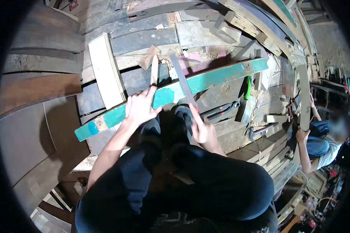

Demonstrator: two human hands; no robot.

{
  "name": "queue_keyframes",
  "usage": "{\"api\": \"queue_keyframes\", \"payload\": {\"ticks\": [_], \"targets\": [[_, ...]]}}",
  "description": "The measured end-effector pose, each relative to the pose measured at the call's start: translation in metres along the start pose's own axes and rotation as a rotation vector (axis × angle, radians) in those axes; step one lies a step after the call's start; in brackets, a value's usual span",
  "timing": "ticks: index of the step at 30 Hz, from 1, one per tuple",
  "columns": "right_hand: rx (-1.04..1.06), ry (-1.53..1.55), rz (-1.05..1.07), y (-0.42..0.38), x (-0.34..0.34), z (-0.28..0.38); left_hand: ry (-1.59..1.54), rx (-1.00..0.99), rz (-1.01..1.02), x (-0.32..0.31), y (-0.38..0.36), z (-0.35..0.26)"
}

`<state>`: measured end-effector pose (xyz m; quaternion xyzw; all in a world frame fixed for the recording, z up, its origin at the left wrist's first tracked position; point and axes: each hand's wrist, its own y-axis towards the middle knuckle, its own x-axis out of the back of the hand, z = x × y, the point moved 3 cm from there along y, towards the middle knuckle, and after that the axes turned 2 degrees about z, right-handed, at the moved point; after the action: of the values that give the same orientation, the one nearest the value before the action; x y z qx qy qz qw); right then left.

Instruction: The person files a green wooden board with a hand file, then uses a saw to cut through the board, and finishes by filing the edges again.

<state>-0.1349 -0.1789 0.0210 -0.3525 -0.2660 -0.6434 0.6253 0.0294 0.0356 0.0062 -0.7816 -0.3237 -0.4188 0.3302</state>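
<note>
A long wooden plank with worn green paint [221, 75] lies slantwise before me. My left hand [139, 108] grips it left of the middle, fingers over its top and thumb toward me. In my right hand [204, 133] is a handsaw [182, 77] by its handle, a bit of red showing at the grip. Its straight metal blade points away from me and crosses over the plank, right of a bright green patch. A pointed wooden stick [154, 70] sticks out past my left fingers. My feet are just under the plank.
A pale board [106, 70] lies left. Right of my hands are a green-handled tool [248, 87], dark long-handled pliers or cutters [221, 110] and a metal clamp-like tool [262, 131]. Timber offcuts [256, 29] pile up behind. At far right another person [318, 143] holds a plank [304, 97].
</note>
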Motion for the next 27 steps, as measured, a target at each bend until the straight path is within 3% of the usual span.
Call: {"api": "queue_keyframes", "payload": {"ticks": [2,5,8,12,15,18,20,23,24,27], "targets": [[-0.149,-0.019,0.094,-0.041,0.002,-0.005,-0.010,-0.022,-0.046,-0.010,0.002,0.007],[-0.152,-0.146,0.164,-0.057,0.005,-0.020,-0.022,-0.019,-0.030,-0.005,0.001,0.004],[-0.020,-0.053,0.031,-0.013,-0.007,-0.015,-0.012,-0.026,-0.032,-0.004,0.000,0.002],[-0.031,-0.065,0.058,0.023,-0.011,-0.006,-0.027,-0.030,-0.028,-0.005,0.002,0.004],[0.007,-0.027,-0.016,-0.016,-0.008,-0.006,-0.012,-0.029,-0.010,-0.003,0.004,0.005],[-0.115,-0.099,0.118,-0.069,-0.008,-0.026,0.029,0.008,0.085,-0.007,0.004,0.005],[-0.143,-0.153,0.175,-0.077,-0.007,-0.029,-0.034,-0.015,-0.007,-0.002,0.001,0.002],[-0.025,-0.243,0.050,-0.035,-0.016,-0.019,-0.033,-0.028,-0.035,-0.006,0.001,0.004],[0.045,-0.047,-0.012,-0.013,-0.013,-0.013,-0.025,-0.031,-0.048,-0.009,0.000,0.005],[-0.021,-0.104,0.093,0.024,-0.007,0.003,-0.005,0.028,0.090,-0.001,0.002,0.002]]}}
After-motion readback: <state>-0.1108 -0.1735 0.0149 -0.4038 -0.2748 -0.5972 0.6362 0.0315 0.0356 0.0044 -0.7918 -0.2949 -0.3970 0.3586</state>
